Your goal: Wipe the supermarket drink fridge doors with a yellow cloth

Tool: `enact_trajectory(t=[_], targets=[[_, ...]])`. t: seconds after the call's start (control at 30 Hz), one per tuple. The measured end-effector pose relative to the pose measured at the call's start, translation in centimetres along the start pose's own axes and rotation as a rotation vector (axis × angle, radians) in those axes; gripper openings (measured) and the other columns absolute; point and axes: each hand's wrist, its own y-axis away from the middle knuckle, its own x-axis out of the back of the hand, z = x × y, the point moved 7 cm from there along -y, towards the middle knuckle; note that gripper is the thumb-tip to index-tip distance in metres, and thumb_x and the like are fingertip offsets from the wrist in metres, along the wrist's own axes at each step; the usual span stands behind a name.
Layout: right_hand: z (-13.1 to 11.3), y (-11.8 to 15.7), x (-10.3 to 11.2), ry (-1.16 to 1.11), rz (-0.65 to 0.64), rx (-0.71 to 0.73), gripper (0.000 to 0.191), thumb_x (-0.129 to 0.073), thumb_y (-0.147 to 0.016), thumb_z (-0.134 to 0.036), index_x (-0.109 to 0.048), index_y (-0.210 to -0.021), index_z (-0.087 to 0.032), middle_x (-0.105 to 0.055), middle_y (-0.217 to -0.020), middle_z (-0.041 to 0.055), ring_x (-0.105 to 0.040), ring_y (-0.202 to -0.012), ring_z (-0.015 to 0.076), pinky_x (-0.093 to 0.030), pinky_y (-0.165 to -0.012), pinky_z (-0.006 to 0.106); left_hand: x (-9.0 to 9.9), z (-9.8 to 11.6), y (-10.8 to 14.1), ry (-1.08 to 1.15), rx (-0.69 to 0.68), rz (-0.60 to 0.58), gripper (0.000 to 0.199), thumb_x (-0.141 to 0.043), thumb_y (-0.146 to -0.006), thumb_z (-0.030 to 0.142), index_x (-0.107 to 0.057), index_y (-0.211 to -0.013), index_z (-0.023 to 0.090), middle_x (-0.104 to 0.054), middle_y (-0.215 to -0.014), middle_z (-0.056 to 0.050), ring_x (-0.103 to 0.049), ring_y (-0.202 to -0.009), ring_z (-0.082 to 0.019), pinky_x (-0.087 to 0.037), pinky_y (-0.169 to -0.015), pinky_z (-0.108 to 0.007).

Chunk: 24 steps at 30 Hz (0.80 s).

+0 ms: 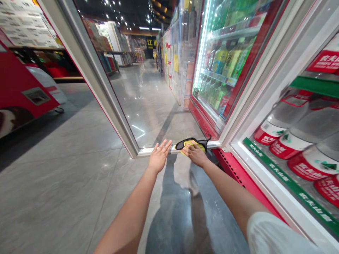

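Observation:
A glass cooler door (153, 102) stands swung out in front of me, its pale frame running along the bottom. With fingers stretched out, my left hand (159, 157) rests at the bottom rail (144, 151) and holds nothing. Just to the right, my right hand (195, 154) grips a yellow cleaning cloth (199, 144) with black edging against the same rail. A thin dark cord trails from the cloth's right side. The palm side of my right hand is hidden.
On the right, the cooler's shelf holds several large water bottles (293, 139) behind a green shelf strip (286, 178). Another lit drinks cooler (206, 116) shows through the glass. A red display (23, 88) stands on the left, on grey floor (66, 190).

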Motion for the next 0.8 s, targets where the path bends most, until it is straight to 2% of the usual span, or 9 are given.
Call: enact_trajectory(t=[0.13, 0.23, 0.3, 0.4, 0.5, 0.63, 0.8], targets=[[3.1, 3.4, 0.0, 0.01, -0.007, -0.076, 0.054, -0.05, -0.094, -0.009, -0.055, -0.142, -0.032, -0.063, -0.142, 0.0026, -0.049, -0.139, 0.024, -0.025, -0.122, 0.056, -0.4, -0.1, -0.2, 0.015, -0.002, -0.02, 0.071, -0.03, -0.088, -0.001, -0.043, -0.152, 0.027, -0.036, -0.162, 0.001, -0.026, -0.153, -0.022, -0.028, -0.123, -0.054], [2.6, 3.3, -0.3, 0.012, -0.005, -0.087, 0.052, -0.049, -0.095, -0.01, -0.055, -0.143, -0.029, -0.062, -0.143, 0.0051, -0.049, -0.139, 0.0277, -0.022, -0.121, 0.061, -0.5, 0.1, -0.1, 0.021, -0.005, -0.018, 0.072, -0.03, -0.088, -0.002, -0.042, -0.153, 0.027, -0.036, -0.162, 0.0, -0.025, -0.154, -0.022, -0.027, -0.123, -0.055], [0.9, 1.7, -0.5, 0.003, -0.006, -0.051, 0.047, -0.049, -0.097, -0.014, -0.057, -0.141, -0.029, -0.063, -0.142, 0.0045, -0.047, -0.14, 0.0266, -0.021, -0.123, 0.059, -0.4, 0.1, -0.1, 0.022, -0.007, -0.008, 0.073, -0.031, -0.088, -0.001, -0.041, -0.153, 0.028, -0.036, -0.162, 0.0, -0.024, -0.154, -0.022, -0.027, -0.123, -0.055], [-0.9, -0.3, -0.3, -0.013, -0.008, 0.016, 0.045, -0.049, -0.1, -0.018, -0.055, -0.141, -0.033, -0.062, -0.144, 0.0003, -0.043, -0.143, 0.02, -0.02, -0.125, 0.049, -0.3, -0.1, 0.1, 0.021, -0.01, 0.0, 0.073, -0.032, -0.088, -0.001, -0.039, -0.154, 0.028, -0.037, -0.162, -0.001, -0.024, -0.154, -0.022, -0.026, -0.124, -0.054], [0.1, 0.3, 0.4, -0.014, -0.013, 0.004, 0.046, -0.052, -0.099, -0.017, -0.056, -0.14, -0.035, -0.063, -0.141, -0.0012, -0.045, -0.139, 0.0173, -0.025, -0.122, 0.042, -0.4, -0.4, 0.0, 0.029, -0.022, -0.004, 0.074, -0.033, -0.088, 0.0, -0.036, -0.155, 0.03, -0.037, -0.162, 0.0, -0.026, -0.154, -0.021, -0.027, -0.123, -0.053], [2.2, 2.4, 1.0, -0.002, -0.011, -0.117, 0.044, -0.05, -0.099, -0.016, -0.058, -0.139, -0.032, -0.063, -0.14, 0.0042, -0.05, -0.13, 0.024, -0.034, -0.11, 0.045, -0.7, -0.4, -0.2, 0.021, -0.02, -0.025, 0.076, -0.033, -0.086, -0.001, -0.034, -0.156, 0.031, -0.036, -0.163, 0.0, -0.025, -0.154, -0.021, -0.027, -0.123, -0.054], [0.4, 0.9, 0.4, -0.032, -0.023, -0.146, 0.038, -0.049, -0.101, -0.026, -0.059, -0.137, -0.033, -0.063, -0.136, 0.0055, -0.048, -0.125, 0.0247, -0.038, -0.099, 0.042, -0.4, -0.2, -0.1, 0.025, 0.007, -0.03, 0.074, -0.032, -0.087, 0.0, -0.039, -0.154, 0.031, -0.037, -0.162, 0.001, -0.026, -0.153, -0.021, -0.027, -0.124, -0.052]])
